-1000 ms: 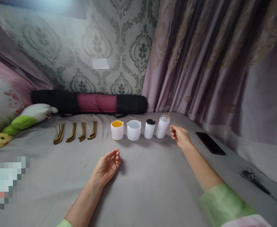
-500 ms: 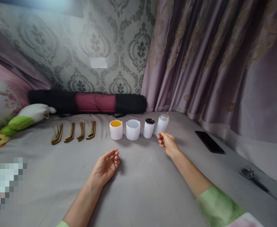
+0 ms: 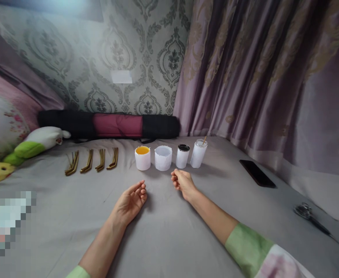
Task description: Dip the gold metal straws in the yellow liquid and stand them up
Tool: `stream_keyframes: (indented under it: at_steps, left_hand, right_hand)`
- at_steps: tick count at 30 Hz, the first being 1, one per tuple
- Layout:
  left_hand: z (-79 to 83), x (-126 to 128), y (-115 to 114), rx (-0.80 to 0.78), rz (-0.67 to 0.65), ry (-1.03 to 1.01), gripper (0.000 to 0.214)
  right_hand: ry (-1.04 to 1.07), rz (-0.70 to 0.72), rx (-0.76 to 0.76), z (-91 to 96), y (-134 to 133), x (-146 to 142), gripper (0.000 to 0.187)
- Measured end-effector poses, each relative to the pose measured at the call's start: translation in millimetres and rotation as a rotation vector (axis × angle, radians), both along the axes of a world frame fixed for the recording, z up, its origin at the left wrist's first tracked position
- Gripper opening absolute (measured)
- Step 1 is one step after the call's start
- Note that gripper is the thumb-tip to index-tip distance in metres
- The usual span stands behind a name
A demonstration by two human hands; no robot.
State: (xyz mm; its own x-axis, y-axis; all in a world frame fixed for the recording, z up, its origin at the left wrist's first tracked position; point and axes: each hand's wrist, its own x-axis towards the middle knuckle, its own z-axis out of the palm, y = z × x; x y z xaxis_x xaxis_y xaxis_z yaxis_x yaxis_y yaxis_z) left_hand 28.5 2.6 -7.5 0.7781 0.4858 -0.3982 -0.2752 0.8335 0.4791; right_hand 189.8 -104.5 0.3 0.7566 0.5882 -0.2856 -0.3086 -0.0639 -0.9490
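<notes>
My right hand [image 3: 183,184], fingers curled narrow, dark-mouthed white cup [image 3: 182,158] at twelve o'clock, my left hand [image 3: 131,202] loosely unfurled at eight

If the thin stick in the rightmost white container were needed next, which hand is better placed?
Probably the right hand: it is nearer the thin stick and its white container. The left hand is farther off, in front of the orange-filled container. No object shows in either hand.
</notes>
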Motion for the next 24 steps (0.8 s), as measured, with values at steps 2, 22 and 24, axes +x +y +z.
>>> stream_keyframes:
  at_steps: [2,22,24]
  left_hand:
    - [-0.9,0,0,-0.003,-0.002,-0.009,0.012]
    - [-4.3,7,-1,0.156,0.006,0.083,0.012]
    - [-1.6,8,1,0.175,-0.010,0.140,0.011]
  right_hand:
    - [-0.014,0.020,0.003,-1.7,9,-6,0.020]
    - [-0.548,0.173,0.001,-39.2,19,-17,0.033]
    - [-0.554,0.185,0.005,-38.9,19,-16,0.034]
